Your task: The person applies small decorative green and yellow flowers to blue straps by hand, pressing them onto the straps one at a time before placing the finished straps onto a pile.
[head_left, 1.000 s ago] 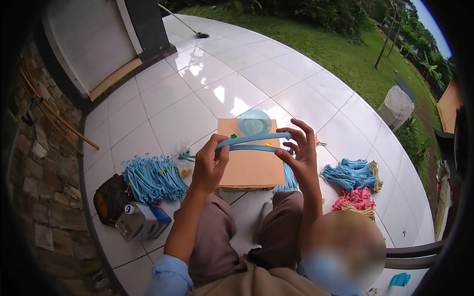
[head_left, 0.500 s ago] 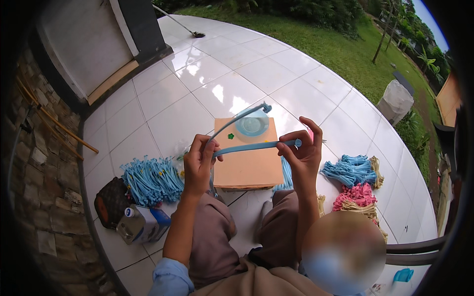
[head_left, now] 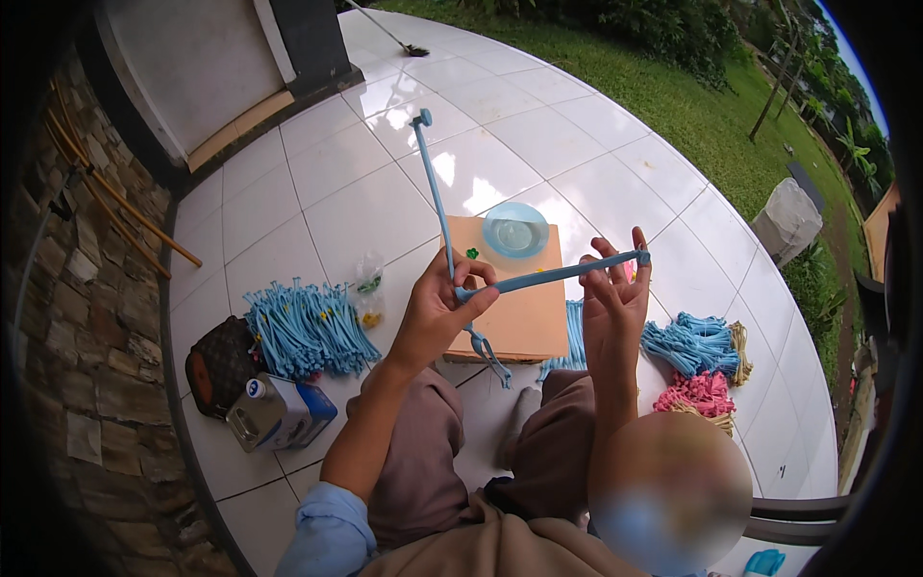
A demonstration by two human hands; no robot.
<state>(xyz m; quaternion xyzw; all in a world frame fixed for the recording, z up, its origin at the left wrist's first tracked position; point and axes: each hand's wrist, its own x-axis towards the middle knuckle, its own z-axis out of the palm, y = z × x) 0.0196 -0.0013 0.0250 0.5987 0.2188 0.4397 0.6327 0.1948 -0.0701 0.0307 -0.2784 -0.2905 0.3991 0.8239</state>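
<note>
My left hand (head_left: 444,310) pinches a blue, knotted strap (head_left: 543,278) between thumb and fingers. One length of it stands up and away to a knobbed end, and a looped part hangs below my left hand. Another length runs nearly straight across to my right hand (head_left: 613,303), whose fingers hold it close to its knobbed end; the exact grip is partly hidden. Under the strap is a light brown cardboard box (head_left: 510,332). A clear light-blue bowl (head_left: 516,231) rests on its far part, with a small green flower-shaped piece (head_left: 472,254) beside it.
Left on the tiles lie a pile of blue straps (head_left: 306,332), a clear bag of small pieces (head_left: 369,293), a brown bag (head_left: 219,365) and a metal can (head_left: 279,412). To the right are bundles of blue (head_left: 694,344), pink (head_left: 694,392) and cream straps. A broom (head_left: 413,50) lies far off.
The raised strap end has swung up and to the left. My right hand has moved right and turned, its fingers now more upright. A looped part now shows below my left hand.
</note>
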